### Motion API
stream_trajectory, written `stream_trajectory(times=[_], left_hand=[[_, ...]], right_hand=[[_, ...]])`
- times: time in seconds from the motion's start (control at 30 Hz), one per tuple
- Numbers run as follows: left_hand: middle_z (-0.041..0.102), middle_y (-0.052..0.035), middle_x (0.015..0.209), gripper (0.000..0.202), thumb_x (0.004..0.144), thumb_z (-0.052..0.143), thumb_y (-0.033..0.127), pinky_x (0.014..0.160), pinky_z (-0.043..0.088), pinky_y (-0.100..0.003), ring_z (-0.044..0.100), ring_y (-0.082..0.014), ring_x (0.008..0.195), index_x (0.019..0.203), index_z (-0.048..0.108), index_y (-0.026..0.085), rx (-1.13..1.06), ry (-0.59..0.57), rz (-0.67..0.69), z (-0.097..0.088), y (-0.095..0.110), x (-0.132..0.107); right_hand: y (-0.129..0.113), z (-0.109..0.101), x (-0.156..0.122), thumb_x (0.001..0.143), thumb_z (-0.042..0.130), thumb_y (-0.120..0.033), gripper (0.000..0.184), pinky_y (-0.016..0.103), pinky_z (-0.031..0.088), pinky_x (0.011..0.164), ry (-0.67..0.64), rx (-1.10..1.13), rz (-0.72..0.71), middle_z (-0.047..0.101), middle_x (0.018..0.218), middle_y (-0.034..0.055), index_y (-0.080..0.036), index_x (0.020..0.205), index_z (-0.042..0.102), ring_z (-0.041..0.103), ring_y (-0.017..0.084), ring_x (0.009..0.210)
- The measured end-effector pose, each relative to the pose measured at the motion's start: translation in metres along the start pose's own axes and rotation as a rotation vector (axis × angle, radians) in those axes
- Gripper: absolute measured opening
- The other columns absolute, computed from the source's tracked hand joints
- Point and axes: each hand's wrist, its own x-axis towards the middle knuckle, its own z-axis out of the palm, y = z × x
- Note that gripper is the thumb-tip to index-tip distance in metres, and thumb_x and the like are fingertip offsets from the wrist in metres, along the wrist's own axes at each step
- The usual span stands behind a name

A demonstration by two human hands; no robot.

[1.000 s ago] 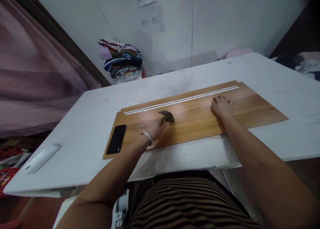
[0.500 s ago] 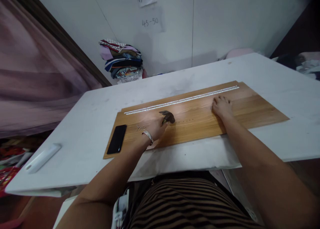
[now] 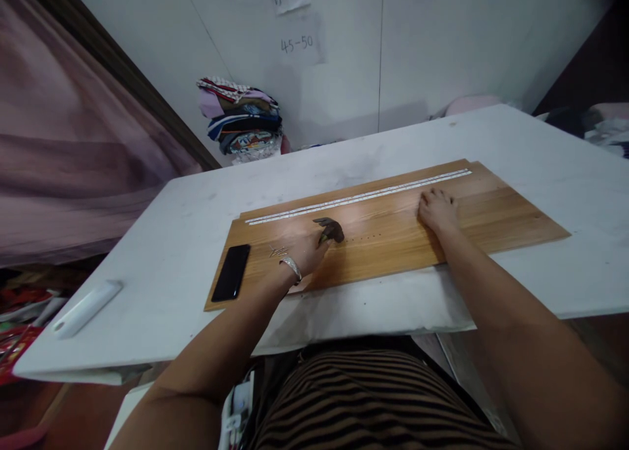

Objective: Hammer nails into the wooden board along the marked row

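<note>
My left hand [image 3: 308,252] is closed around the handle of a claw hammer [image 3: 332,230]. The hammer's dark head sits low over a brown wood-grain board [image 3: 393,247]; whether it touches the board I cannot tell. A row of small dark dots [image 3: 368,238] runs rightward from the hammer head. Several thin nails [image 3: 278,251] lie loose on the board, left of my left hand. Farther right, my right hand [image 3: 438,209] rests on the board with bent fingers slightly apart and nothing visible in them.
Two light strips [image 3: 363,196] run along the board's far side. A black phone [image 3: 230,273] lies on its left end. The white table [image 3: 171,240] carries a white elongated object [image 3: 87,309] at left. Folded cloths [image 3: 243,119] are stacked by the wall behind.
The view has shifted very slightly. Both hands and the hammer hold nearly the same places on the board.
</note>
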Motion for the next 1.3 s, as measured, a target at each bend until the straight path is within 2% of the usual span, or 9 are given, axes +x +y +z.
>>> stream_trajectory(times=[0.23,0.47,0.8,1.0,1.3], left_hand=[[0.073,-0.0072,0.082,0.026,0.100,0.047,0.034,0.070,0.047,-0.030,0.068,-0.0219,0.075,0.098,0.067,0.017,0.022,0.017,-0.015,-0.0054,0.0025,-0.0017],[0.074,-0.0071,0.085,0.027,0.101,0.048,0.034,0.073,0.049,-0.031,0.070,-0.0223,0.077,0.107,0.068,0.017,0.014,-0.003,0.000,-0.0010,0.0026,0.0014],[0.075,-0.0087,0.086,0.028,0.101,0.048,0.034,0.074,0.049,-0.032,0.070,-0.0233,0.078,0.107,0.068,0.015,0.038,0.016,-0.034,-0.0069,0.0049,0.0007],[0.073,-0.0073,0.083,0.030,0.101,0.046,0.036,0.071,0.048,-0.032,0.069,-0.0230,0.075,0.108,0.068,0.016,0.030,-0.024,0.004,-0.0021,0.0021,0.0014],[0.074,-0.0074,0.083,0.027,0.100,0.047,0.033,0.074,0.050,-0.032,0.069,-0.0230,0.077,0.103,0.067,0.017,0.019,0.020,-0.007,-0.0055,0.0043,-0.0001]], right_hand=[[0.0029,0.0037,0.0018,0.104,0.028,-0.028,0.048,0.050,0.037,0.104,0.015,0.009,-0.015,0.063,0.136,0.0177,-0.018,0.126,0.070,0.048,0.032,0.130],[0.0033,0.0058,0.0019,0.104,0.026,-0.028,0.050,0.051,0.036,0.106,0.026,0.024,-0.014,0.063,0.136,0.0192,-0.016,0.124,0.070,0.048,0.033,0.130],[0.0035,0.0059,0.0021,0.104,0.030,-0.028,0.047,0.053,0.037,0.105,0.031,0.028,-0.012,0.063,0.136,0.0188,-0.017,0.125,0.071,0.049,0.034,0.130],[0.0038,0.0071,0.0027,0.103,0.029,-0.029,0.048,0.052,0.037,0.105,0.042,0.042,-0.015,0.064,0.135,0.0182,-0.018,0.122,0.071,0.048,0.033,0.129],[0.0042,0.0057,0.0026,0.103,0.030,-0.029,0.047,0.052,0.036,0.105,0.029,0.043,-0.009,0.063,0.137,0.0176,-0.019,0.123,0.071,0.049,0.033,0.130]])
